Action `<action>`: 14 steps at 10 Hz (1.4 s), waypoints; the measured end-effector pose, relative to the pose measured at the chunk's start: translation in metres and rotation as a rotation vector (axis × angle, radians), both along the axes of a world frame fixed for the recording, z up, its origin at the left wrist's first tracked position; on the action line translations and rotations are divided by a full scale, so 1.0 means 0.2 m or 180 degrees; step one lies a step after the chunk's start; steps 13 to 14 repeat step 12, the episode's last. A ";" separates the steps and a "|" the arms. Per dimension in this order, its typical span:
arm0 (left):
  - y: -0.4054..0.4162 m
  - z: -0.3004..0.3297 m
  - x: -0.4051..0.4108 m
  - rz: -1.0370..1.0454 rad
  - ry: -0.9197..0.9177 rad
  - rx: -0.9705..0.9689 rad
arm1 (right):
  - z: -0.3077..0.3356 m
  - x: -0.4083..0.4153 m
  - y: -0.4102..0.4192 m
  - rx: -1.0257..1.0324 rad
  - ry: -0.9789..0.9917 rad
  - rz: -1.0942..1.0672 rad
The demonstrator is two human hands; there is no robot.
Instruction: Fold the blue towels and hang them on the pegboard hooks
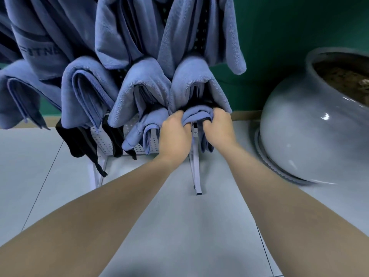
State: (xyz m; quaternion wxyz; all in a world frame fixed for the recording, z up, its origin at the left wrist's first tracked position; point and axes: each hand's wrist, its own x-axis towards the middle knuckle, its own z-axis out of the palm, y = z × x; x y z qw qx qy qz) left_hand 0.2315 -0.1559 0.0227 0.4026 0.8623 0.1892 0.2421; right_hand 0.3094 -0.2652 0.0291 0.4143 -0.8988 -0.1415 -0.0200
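Note:
Both my hands hold one folded blue towel (196, 114) low on the white pegboard (103, 141), at its bottom right. My left hand (174, 133) grips the towel's left side and my right hand (218, 126) grips its right side, fingers curled into the cloth. The towel drapes over something dark that its folds hide. Several other folded blue towels hang on the board above and to the left, such as a folded blue towel (143, 86) in the middle row and another folded blue towel (87, 86) left of it.
The pegboard stands on a white metal leg (196, 170) on the pale tiled floor (40, 166). Black straps (79, 140) dangle at lower left. A large grey ceramic pot (309, 124) with soil sits close at right. A green wall (289, 37) is behind.

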 end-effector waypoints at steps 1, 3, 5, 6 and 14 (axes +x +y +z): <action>0.00 -0.08 0.00 -0.0051 -0.0041 0.0070 | -0.06 -0.02 0.00 0.0121 -0.0040 0.0086; 0.02 -0.19 -0.02 -0.0044 0.0240 -0.0303 | -0.18 -0.09 0.04 0.0257 -0.0119 0.0010; 0.07 -0.32 -0.02 0.0043 0.0302 -0.0384 | -0.28 -0.12 0.04 0.0089 0.0068 0.0019; 0.10 -0.41 -0.05 -0.0011 0.0266 -0.0531 | -0.34 -0.14 0.03 0.0027 0.0243 0.0031; 0.16 -0.37 -0.38 -0.0347 0.0731 -0.1194 | -0.34 -0.43 -0.06 -0.0187 0.0604 -0.0146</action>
